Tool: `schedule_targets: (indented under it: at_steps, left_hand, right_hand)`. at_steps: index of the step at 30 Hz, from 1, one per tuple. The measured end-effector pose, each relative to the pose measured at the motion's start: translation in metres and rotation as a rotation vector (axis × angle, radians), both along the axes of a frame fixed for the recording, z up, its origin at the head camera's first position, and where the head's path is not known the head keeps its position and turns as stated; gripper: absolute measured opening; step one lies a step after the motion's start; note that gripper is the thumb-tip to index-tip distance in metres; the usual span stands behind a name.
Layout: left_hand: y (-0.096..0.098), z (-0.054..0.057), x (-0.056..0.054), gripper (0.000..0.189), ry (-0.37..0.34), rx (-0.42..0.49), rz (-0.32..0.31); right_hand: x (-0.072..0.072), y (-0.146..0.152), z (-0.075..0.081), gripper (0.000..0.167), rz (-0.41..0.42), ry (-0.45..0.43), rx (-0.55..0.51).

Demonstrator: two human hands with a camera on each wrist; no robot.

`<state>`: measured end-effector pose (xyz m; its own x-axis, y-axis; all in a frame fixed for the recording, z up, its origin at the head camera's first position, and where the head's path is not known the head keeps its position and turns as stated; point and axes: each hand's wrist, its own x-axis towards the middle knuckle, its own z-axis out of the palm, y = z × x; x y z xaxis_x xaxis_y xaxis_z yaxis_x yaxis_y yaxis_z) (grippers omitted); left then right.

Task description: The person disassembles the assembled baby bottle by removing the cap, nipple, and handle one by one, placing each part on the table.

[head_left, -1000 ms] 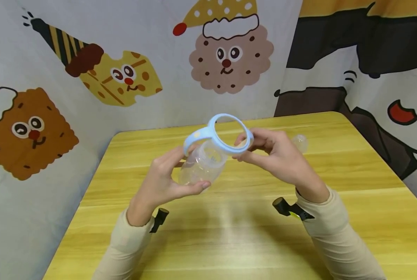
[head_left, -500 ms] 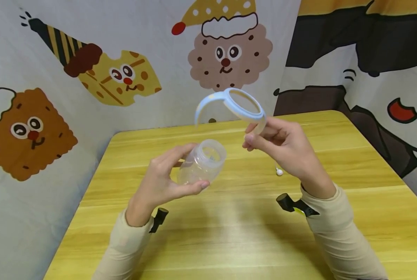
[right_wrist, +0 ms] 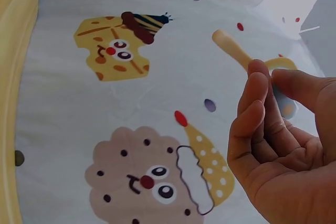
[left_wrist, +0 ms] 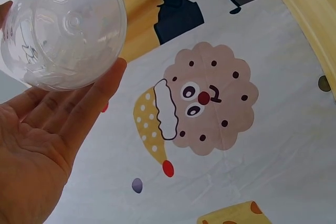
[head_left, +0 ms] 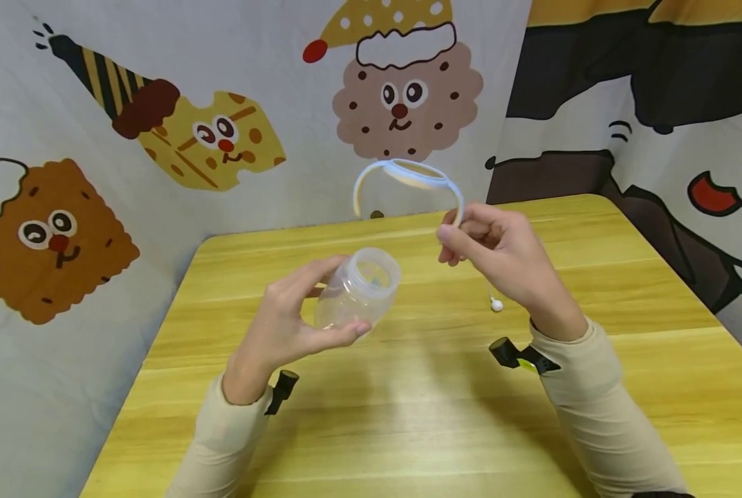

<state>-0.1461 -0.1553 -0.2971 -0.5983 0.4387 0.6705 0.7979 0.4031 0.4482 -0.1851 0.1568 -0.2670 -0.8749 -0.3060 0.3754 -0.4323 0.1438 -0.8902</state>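
Clear bottle (head_left: 344, 303) and blue handle ring (head_left: 415, 181), one in each hand

Left hand (head_left: 286, 315): fingers and thumb are curling round the bottle's body. The bottle is tilting above the table (head_left: 395, 422), its uncovered mouth facing up; its round base is showing in the left wrist view, with small dark markings on its side.

Right hand (head_left: 510, 252): thumb and fingertips are pinching one curved arm of the handle ring, whose inner side is showing cream. The ring is hanging in the air above the bottle, apart from it; its other arm is curving down on the far side.

Small white piece (head_left: 496, 305): is lying below the right hand.

Beige sleeves (head_left: 595, 394): are covering both forearms.

Printed cloth (head_left: 308, 138): is hanging behind the table, showing cartoon biscuits and cheese.
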Motion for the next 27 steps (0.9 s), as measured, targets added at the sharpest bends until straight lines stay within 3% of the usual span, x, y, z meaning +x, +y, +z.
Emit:
schedule_targets:
  at_steps: [27]
  left_hand:
    - [-0.001,0.004,0.003,0.075,-0.013,-0.001,-0.004]
  right_hand:
    - [-0.038,0.002,-0.029,0.03,0.003,-0.091,0.119]
